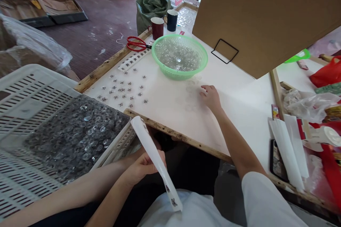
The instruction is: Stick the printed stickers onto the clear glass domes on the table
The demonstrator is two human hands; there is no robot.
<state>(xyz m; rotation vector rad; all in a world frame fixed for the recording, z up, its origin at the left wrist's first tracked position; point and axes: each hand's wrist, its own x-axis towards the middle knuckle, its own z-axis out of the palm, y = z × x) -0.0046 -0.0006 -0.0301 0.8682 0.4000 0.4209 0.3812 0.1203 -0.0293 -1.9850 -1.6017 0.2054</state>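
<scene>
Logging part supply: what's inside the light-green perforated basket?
The light-green perforated basket holds a heap of small clear pieces. Only the top layer shows; it covers the basket's floor and whatever lies deeper.

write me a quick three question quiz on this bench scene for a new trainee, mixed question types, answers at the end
1. Multiple choice: what does the left hand hold?
a) a phone
b) a white strip
c) a pair of scissors
2. Look at the right hand and the green basket. True or false: they are touching.
3. Count: how many mugs stand beyond the basket?

Key:
1. b; the strip has small dark prints on it.
2. False; a gap shows between them.
3. Two, one dark red and one dark blue.
</scene>
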